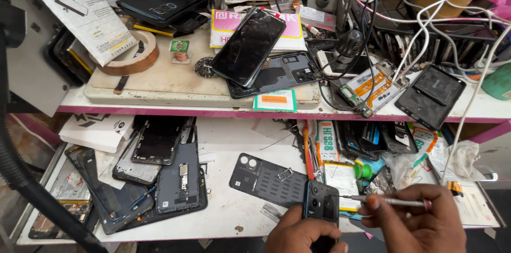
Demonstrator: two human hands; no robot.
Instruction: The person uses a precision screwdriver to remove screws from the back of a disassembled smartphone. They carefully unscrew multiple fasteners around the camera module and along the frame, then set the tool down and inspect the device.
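Observation:
My left hand grips a dark phone held upright near the bench's front edge, its rear camera openings facing me. My right hand holds a thin metal screwdriver, whose tip touches the phone's right side. A dark grey phone back cover lies flat on the white bench just left of the phone, with a small metal bracket resting on it.
A raised shelf carries a black phone screen, a back cover, a copper tape roll, circuit boards and white cables. Several opened phones lie at left. Packets and a green cap clutter the right.

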